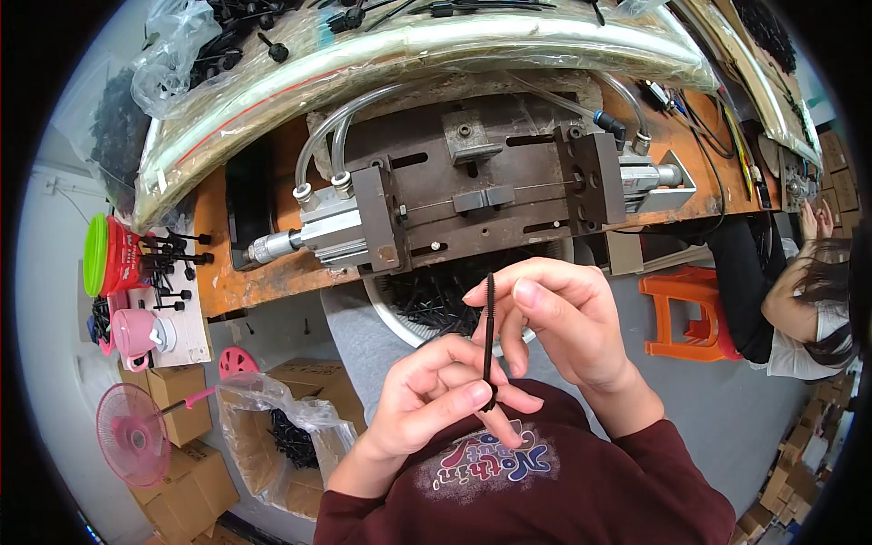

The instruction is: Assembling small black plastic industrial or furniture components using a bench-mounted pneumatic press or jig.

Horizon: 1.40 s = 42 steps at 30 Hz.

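Observation:
My left hand [427, 391] pinches the lower, rounded end of a black mascara wand [489, 345] between thumb and fingers. The wand stands nearly upright in front of my chest, its bristled tip pointing up. Around that tip my right hand [568, 318] is curved, with thumb and index finger apart. The index finger passes behind the brush; whether it touches cannot be made out. Beyond my hands, a dark metal fixture [363, 136] is on the bench, with a small grey block [483, 198] at its middle and an air cylinder at either side.
A white basket [386, 304] of black wands sits below the bench edge [272, 292]. Plastic-covered material [409, 50] with loose black parts lies behind the fixture. At left are a red tub [123, 259], a pink fan [133, 434] and a lined carton [245, 427]. An orange stool [677, 295] and another person [795, 300] are at right.

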{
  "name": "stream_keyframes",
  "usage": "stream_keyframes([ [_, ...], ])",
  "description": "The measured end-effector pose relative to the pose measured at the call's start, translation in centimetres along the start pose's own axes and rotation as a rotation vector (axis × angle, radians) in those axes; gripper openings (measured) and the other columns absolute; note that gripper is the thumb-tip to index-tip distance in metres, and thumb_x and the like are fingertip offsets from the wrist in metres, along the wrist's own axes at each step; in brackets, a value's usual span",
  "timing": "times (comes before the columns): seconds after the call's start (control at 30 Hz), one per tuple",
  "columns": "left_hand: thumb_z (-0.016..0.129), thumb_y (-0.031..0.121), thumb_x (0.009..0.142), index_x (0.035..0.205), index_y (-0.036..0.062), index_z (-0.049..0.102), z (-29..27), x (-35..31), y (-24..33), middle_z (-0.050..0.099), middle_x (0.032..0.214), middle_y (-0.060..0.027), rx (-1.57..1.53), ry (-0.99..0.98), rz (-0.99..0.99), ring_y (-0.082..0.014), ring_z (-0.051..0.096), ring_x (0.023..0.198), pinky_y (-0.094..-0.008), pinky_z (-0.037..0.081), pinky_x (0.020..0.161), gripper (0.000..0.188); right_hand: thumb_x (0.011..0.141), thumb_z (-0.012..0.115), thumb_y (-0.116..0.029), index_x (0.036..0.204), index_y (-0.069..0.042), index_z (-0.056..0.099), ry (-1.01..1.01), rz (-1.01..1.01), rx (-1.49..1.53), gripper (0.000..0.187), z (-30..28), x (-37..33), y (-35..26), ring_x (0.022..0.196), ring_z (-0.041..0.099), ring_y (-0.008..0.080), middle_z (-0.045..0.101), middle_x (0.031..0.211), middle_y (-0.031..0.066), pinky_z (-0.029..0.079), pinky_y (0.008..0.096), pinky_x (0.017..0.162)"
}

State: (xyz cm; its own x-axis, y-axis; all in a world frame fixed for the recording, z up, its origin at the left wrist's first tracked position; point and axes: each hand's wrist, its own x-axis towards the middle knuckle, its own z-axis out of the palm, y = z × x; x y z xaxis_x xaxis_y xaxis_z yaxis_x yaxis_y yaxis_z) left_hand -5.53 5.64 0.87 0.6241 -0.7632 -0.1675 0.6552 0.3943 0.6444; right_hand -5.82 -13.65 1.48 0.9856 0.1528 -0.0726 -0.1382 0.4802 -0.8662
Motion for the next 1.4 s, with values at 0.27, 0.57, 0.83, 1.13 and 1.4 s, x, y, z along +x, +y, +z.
stream_keyframes([
  [0.27,0.047,0.001,0.095,0.111,-0.0059,0.05,-0.1,-0.2,0.1,0.06,0.101,-0.0201,-0.058,-0.001,-0.01,-0.0405,0.07,0.083,-0.0513,0.054,0.086,0.017,0.1,0.048,-0.016,0.108,0.009,0.064,-0.011,0.028,0.063,0.03,0.0,0.2,0.0,0.053,0.058,0.0102,0.067,0.081,0.0127,0.047,0.0226,0.053],
  [0.57,0.048,0.008,0.099,0.109,-0.0079,0.056,0.9,1.0,0.0,0.067,0.081,-0.0169,0.151,0.064,0.052,-0.0215,0.069,0.071,-0.0304,0.057,0.068,0.02,0.097,0.057,-0.014,0.096,0.003,0.066,0.167,-0.121,0.024,0.019,0.8,0.6,-0.1,0.052,0.053,0.005,0.067,0.079,0.009,0.043,0.0188,0.048],
  [0.83,0.047,0.005,0.1,0.107,-0.0084,0.054,6.3,5.2,0.5,0.065,0.074,-0.0112,0.558,0.184,0.559,-0.0137,0.064,0.065,-0.0248,0.053,0.061,0.017,0.098,0.054,-0.012,0.092,-0.003,0.061,0.268,-0.481,0.103,0.013,2.4,3.4,-5.0,0.059,0.047,0.0025,0.063,0.087,0.0053,0.041,0.0156,0.056],
  [1.13,0.039,0.016,0.103,0.095,-0.0028,0.05,6.4,3.2,-1.9,0.061,0.072,-0.0128,0.947,0.291,0.702,-0.0141,0.06,0.053,-0.0235,0.051,0.06,0.023,0.097,0.057,-0.016,0.081,-0.004,0.056,0.565,-1.027,0.008,0.02,-6.2,6.6,-16.0,0.054,0.047,0.0067,0.059,0.072,0.0026,0.039,0.0214,0.051],
  [1.4,0.049,0.013,0.101,0.104,-0.0042,0.06,2.4,0.7,12.1,0.065,0.097,-0.0177,1.21,0.732,1.531,-0.0245,0.061,0.085,-0.0356,0.05,0.073,0.02,0.092,0.065,-0.012,0.106,0.001,0.067,0.3,-0.565,-0.068,0.019,-2.2,2.9,-5.3,0.06,0.055,0.0035,0.066,0.085,0.0018,0.044,0.0176,0.053],
])
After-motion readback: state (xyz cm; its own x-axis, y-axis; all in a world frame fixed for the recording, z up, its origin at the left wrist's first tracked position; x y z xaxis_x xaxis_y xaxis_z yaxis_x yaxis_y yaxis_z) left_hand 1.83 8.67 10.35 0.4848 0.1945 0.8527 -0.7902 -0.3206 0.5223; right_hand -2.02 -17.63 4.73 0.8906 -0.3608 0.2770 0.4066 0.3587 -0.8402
